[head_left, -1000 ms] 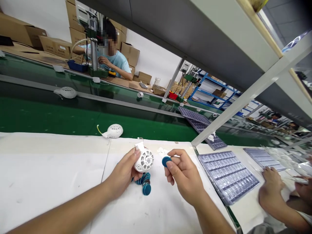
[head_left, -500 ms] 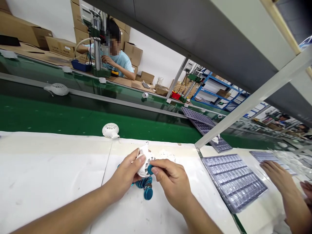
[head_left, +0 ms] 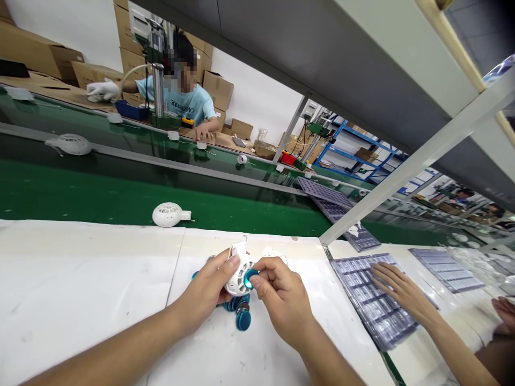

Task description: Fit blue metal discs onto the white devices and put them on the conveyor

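My left hand (head_left: 209,289) is closed around a white plastic fan housing (head_left: 237,283) with slotted vents, held over the table. Thumb and forefinger of my right hand (head_left: 284,300) pinch a shiny blue disc (head_left: 250,277) at the centre of the vented face; whether it sits fully in the housing I cannot tell. Several more blue discs (head_left: 243,320) lie in an overlapping row on the white tabletop just under the housing, partly hidden by it and my left hand.
Another white housing (head_left: 168,215) lies on the green conveyor (head_left: 120,193). To the right, a co-worker's hand (head_left: 402,292) reaches over a clear compartment tray (head_left: 362,300). Across the line, a person in a light blue shirt (head_left: 193,104) sits behind a bench press (head_left: 158,80). A slanted white post (head_left: 402,185) rises at right.
The disc in my right hand has turned, its shiny face showing more. Housings on the conveyor have shifted left. The co-worker's hand has moved left over the nearer tray; the person opposite has reached out.
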Action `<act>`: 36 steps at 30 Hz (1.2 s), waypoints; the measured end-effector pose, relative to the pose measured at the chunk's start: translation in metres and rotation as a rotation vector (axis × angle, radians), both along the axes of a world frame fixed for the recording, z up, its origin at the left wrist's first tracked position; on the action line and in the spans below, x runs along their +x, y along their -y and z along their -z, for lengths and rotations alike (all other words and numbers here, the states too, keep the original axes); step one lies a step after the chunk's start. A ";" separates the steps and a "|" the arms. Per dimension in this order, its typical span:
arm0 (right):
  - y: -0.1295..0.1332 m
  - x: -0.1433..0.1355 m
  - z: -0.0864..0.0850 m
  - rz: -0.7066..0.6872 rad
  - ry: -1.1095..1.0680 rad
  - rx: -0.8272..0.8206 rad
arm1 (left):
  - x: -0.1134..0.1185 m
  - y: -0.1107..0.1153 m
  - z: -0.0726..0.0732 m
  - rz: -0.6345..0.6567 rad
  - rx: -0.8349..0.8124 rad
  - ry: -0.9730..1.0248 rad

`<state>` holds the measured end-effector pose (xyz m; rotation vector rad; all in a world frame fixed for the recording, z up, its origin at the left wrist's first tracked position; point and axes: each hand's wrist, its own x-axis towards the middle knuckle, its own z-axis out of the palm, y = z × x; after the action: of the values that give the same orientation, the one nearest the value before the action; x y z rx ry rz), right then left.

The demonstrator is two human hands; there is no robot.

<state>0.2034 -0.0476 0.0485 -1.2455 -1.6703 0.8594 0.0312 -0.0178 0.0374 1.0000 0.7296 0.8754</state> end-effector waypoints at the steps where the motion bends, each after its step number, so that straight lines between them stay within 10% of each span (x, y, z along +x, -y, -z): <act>1: 0.000 0.000 0.000 -0.004 0.002 0.010 | 0.000 0.000 0.000 0.004 0.000 0.002; 16: -0.003 -0.001 0.006 0.079 -0.179 -0.164 | -0.005 -0.002 -0.002 0.143 0.075 -0.063; 22: 0.004 -0.020 -0.002 -0.303 -0.520 -0.375 | -0.005 0.004 0.001 0.171 0.108 -0.040; 36: 0.011 -0.013 -0.005 -0.279 -0.495 -0.285 | -0.010 0.008 -0.018 0.220 0.087 0.001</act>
<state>0.1903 -0.0588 0.0537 -0.8853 -1.3608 1.4840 0.0215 -0.0255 0.0558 1.1342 0.5716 0.7204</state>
